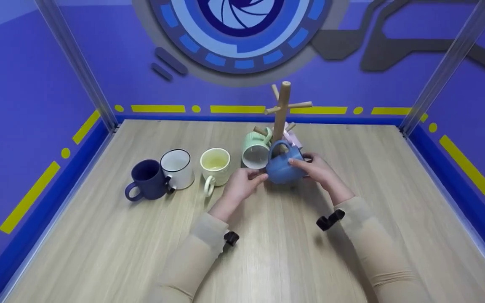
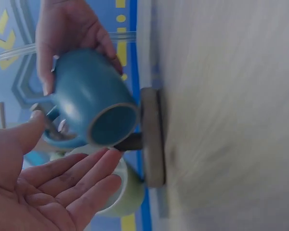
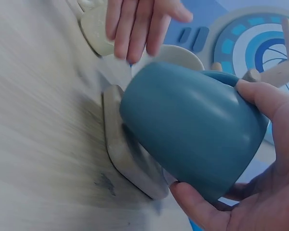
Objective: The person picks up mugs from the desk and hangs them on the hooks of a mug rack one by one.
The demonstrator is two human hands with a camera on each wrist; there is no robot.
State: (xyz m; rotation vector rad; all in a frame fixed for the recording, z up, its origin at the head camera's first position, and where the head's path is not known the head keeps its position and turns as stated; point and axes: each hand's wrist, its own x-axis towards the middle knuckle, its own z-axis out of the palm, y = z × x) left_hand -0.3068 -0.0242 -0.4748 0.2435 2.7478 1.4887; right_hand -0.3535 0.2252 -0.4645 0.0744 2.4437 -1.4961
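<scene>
Gripping the blue mug (image 1: pixel 284 171), my right hand (image 1: pixel 320 169) is pointing its handle (image 1: pixel 271 150) toward twelve o'clock; empty left hand (image 1: pixel 241 185) at eight.

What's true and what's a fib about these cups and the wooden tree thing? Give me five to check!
1. The right hand is holding the blue mug. True.

2. The left hand is gripping the blue mug too. False: its fingers are open and hold nothing.

3. The white mug has a dark rim. True.

4. The yellow mug is upside down. False: it stands upright, with its opening facing up.

5. The wooden stand has pegs sticking out of it. True.
</scene>
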